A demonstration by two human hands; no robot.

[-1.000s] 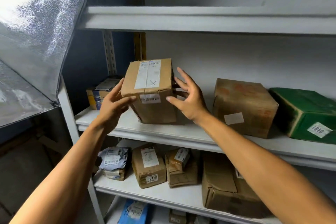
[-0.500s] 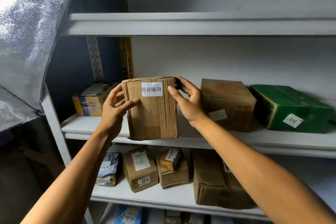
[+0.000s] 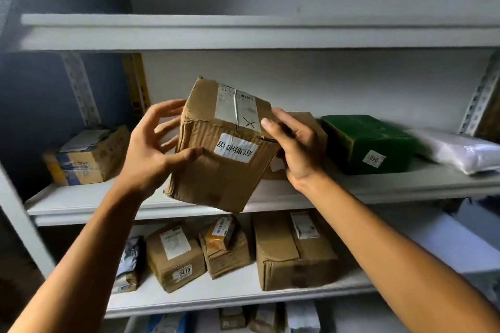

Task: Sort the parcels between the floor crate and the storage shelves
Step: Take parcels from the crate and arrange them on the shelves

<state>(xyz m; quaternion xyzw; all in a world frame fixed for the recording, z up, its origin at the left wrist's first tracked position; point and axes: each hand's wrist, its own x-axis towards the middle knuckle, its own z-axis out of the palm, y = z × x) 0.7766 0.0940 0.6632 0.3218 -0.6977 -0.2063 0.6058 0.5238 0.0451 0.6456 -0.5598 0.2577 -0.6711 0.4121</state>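
Brown corrugated cardboard fills the middle: a tilted parcel held in the air in front of the middle shelf. Left hand has its thumb pressed on the near face, fingers spread and curved round the left side. Right hand clasps the right top corner. Behind it sits another brown box, partly hidden; further right a green box. Far left on the same shelf rests a taped carton.

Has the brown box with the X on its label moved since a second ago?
Yes. The brown box stood on the middle shelf then; now both hands hold it tilted, lifted off and forward of that shelf's edge.
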